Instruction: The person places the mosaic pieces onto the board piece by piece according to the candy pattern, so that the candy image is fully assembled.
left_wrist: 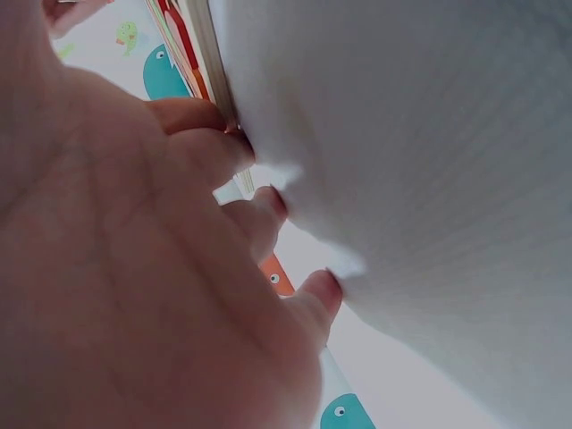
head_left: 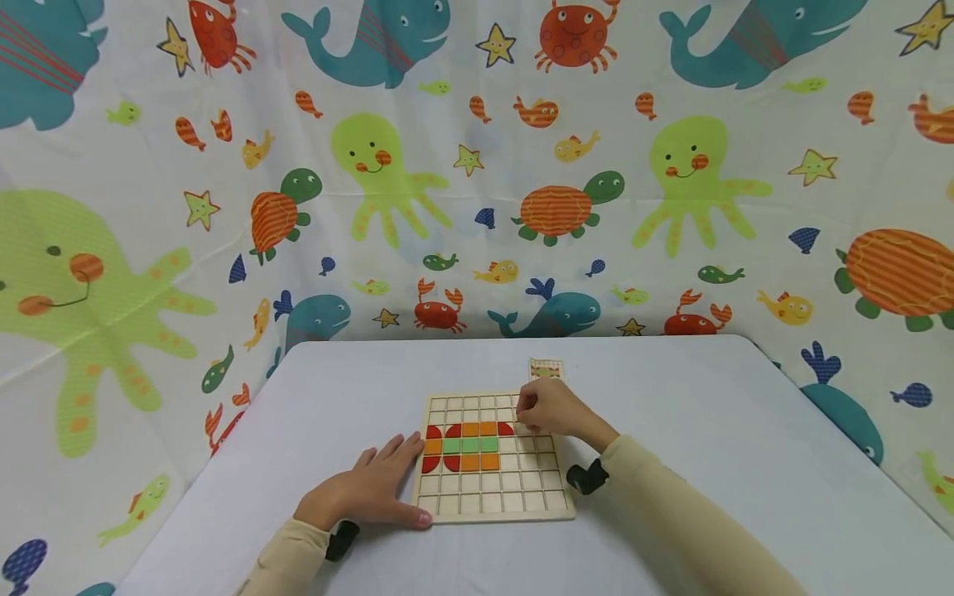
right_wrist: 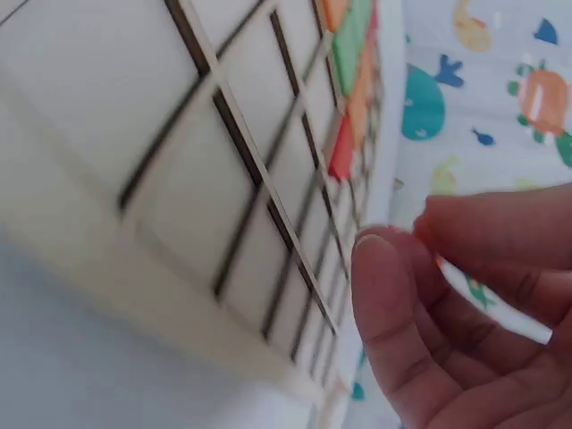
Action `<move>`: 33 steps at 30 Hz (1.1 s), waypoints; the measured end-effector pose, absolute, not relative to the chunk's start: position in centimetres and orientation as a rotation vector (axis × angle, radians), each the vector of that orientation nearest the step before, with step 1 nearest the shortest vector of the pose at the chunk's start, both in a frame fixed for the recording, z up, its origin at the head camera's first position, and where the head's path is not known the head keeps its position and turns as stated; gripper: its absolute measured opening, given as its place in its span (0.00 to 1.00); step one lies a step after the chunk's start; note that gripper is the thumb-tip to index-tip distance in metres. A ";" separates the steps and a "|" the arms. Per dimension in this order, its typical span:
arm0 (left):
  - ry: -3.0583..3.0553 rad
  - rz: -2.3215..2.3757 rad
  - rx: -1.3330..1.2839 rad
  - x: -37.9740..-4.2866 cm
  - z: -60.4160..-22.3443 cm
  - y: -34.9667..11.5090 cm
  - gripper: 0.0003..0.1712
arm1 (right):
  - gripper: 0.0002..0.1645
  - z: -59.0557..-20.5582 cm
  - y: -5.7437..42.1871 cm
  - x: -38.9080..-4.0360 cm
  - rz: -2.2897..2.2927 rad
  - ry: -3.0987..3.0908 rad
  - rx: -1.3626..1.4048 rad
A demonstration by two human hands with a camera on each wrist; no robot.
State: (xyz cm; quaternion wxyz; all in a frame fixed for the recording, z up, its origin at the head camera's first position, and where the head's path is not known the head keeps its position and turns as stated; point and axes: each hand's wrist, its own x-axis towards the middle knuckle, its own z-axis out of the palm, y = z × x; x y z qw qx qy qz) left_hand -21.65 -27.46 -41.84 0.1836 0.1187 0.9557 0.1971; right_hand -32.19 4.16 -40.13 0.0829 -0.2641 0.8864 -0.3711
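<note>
A wooden grid board [head_left: 522, 503] lies on the white table. Red quarter-round, orange and green tiles [head_left: 469, 445] fill cells in its left and middle columns. My left hand [head_left: 376, 488] rests with spread fingers along the board's left edge, its thumb by the near left corner. In the left wrist view, fingertips [left_wrist: 323, 288] press on the white cloth. Over the upper right of the board, my right hand [head_left: 555, 407] pinches a small reddish tile [right_wrist: 427, 234] between thumb and finger; most of it is hidden by the fingertips.
A small printed card [head_left: 546, 366] with a grid pattern lies behind the board, partly covered by my right hand. Beyond the table's far edge [head_left: 417, 341] hangs a curtain [head_left: 477, 273] printed with sea animals. Dark bands sit at both wrists.
</note>
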 end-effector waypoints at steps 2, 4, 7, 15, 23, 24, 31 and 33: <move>2.696 0.553 0.330 -21.6 -41.8 -27.5 0.71 | 0.05 -39.6 5.2 -32.1 -1.144 2.629 -0.793; 2.694 0.554 0.331 -21.7 -41.8 -27.5 0.71 | 0.04 -39.1 6.3 -31.9 -1.147 2.621 -0.787; 2.693 0.548 0.325 -21.7 -41.8 -27.6 0.71 | 0.06 -38.4 8.1 -31.6 -1.095 2.633 -0.793; 2.695 0.533 0.321 -21.7 -41.7 -27.6 0.71 | 0.09 -37.7 12.8 -30.2 -0.924 2.699 -0.740; 2.687 0.538 0.333 -21.7 -41.8 -27.4 0.71 | 0.09 -38.4 17.3 -29.8 -0.786 2.690 -0.608; 2.688 0.538 0.334 -21.7 -41.8 -27.4 0.71 | 0.09 -38.5 17.7 -29.8 -0.767 2.682 -0.600; 2.698 0.536 0.328 -21.6 -42.0 -27.5 0.71 | 0.07 -39.0 19.7 -30.1 -0.707 2.625 -0.578; 2.700 0.538 0.326 -21.6 -42.0 -27.5 0.71 | 0.08 -39.1 19.8 -30.0 -0.706 2.613 -0.574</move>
